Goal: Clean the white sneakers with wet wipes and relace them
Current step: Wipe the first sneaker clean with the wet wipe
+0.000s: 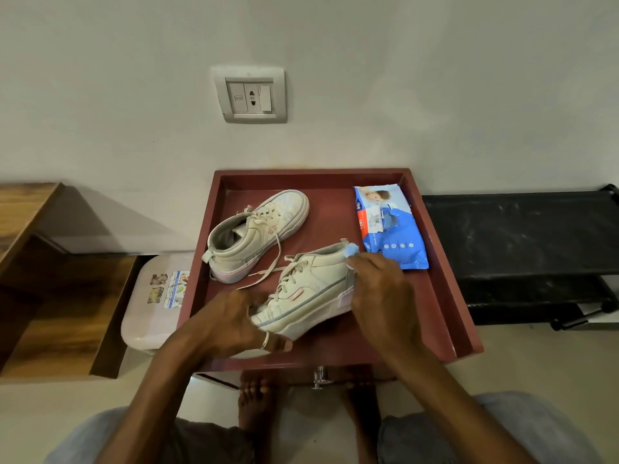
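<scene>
Two white high-top sneakers lie on a dark red tray-topped table (445,296). The far sneaker (258,234) rests on its side with its laces loose. The near sneaker (308,289) is tilted up off the tray, laces still threaded. My left hand (234,324) grips its toe end from below. My right hand (382,289) holds a bunched wet wipe (351,252) against the heel and collar of that sneaker. A blue pack of wet wipes (390,226) lies at the tray's back right.
A pale plastic lidded box (150,306) sits left of the table, beside a wooden shelf (60,296). A black rack (522,236) stands to the right. A wall socket (251,95) is above. My bare feet (254,396) are under the table by a metal drawer knob (321,378).
</scene>
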Action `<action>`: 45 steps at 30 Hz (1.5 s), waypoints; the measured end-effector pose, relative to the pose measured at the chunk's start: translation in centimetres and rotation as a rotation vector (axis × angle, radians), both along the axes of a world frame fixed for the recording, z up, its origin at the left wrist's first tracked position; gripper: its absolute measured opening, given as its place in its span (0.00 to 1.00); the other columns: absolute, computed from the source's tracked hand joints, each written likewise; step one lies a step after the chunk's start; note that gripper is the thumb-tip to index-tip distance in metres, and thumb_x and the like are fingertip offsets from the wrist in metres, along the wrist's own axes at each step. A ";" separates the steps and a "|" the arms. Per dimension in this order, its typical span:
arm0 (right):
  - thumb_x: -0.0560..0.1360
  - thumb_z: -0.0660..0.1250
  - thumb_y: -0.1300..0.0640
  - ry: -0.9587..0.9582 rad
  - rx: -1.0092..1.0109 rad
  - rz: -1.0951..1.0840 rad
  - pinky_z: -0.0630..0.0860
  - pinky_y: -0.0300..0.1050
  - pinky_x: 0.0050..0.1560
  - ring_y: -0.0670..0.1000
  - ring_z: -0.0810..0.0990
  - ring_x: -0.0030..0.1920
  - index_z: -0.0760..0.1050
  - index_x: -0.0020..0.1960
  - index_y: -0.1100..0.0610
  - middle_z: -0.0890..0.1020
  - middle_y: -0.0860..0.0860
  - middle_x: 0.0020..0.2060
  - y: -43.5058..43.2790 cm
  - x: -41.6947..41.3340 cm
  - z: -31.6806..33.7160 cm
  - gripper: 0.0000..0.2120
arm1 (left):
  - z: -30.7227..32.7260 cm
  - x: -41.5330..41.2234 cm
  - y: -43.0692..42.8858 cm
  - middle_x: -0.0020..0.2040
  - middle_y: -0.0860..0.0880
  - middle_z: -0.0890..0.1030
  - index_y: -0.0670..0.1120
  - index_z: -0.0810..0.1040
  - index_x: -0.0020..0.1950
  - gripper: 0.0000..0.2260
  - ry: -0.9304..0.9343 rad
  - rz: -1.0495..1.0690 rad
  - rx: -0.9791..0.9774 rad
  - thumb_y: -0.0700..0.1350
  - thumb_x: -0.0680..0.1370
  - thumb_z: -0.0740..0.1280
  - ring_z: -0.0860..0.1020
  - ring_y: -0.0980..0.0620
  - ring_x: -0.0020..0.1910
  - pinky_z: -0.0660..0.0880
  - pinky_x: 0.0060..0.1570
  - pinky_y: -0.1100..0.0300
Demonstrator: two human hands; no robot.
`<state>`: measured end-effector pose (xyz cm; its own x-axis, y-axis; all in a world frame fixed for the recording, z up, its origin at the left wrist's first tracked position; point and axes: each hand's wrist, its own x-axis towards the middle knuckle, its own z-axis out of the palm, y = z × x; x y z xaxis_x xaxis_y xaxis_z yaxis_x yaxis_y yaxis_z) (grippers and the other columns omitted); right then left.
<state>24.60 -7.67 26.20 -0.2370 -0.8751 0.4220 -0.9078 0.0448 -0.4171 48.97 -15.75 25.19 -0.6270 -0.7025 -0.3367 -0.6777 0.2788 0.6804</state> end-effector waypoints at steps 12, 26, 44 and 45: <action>0.69 0.68 0.73 0.047 -0.017 0.181 0.81 0.47 0.44 0.54 0.80 0.49 0.81 0.55 0.58 0.83 0.51 0.50 0.3 1.3 0.7 0.18 | -1.1 0.1 -0.3 0.58 0.60 0.82 0.58 0.75 0.65 0.40 -0.042 -0.041 -0.089 0.76 0.58 0.72 0.80 0.58 0.54 0.81 0.52 0.52; 0.75 0.63 0.67 0.080 0.020 0.254 0.79 0.46 0.51 0.54 0.79 0.53 0.81 0.58 0.60 0.83 0.52 0.53 0.4 2.0 -0.2 0.15 | -0.3 1.0 0.1 0.68 0.60 0.67 0.58 0.59 0.77 0.62 -0.187 0.042 0.051 0.82 0.46 0.68 0.72 0.54 0.66 0.74 0.67 0.55; 0.73 0.65 0.69 0.037 -0.047 0.198 0.80 0.48 0.51 0.55 0.80 0.51 0.82 0.54 0.61 0.84 0.54 0.48 1.2 2.0 1.0 0.12 | 2.4 1.3 1.0 0.51 0.60 0.83 0.62 0.80 0.59 0.33 0.142 0.227 -0.271 0.67 0.56 0.80 0.81 0.60 0.49 0.81 0.48 0.54; 0.74 0.65 0.67 0.064 -0.049 0.163 0.80 0.47 0.51 0.55 0.80 0.52 0.82 0.54 0.62 0.84 0.54 0.48 1.3 1.5 1.2 0.11 | 2.5 1.1 1.1 0.51 0.61 0.83 0.63 0.80 0.57 0.31 0.161 0.228 -0.265 0.67 0.56 0.81 0.81 0.60 0.49 0.81 0.48 0.54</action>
<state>26.12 -6.37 27.37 -0.0653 -0.8779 0.4744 -0.9261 -0.1238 -0.3564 50.08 -14.69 27.73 -0.4750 -0.8793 -0.0346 -0.6333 0.3142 0.7073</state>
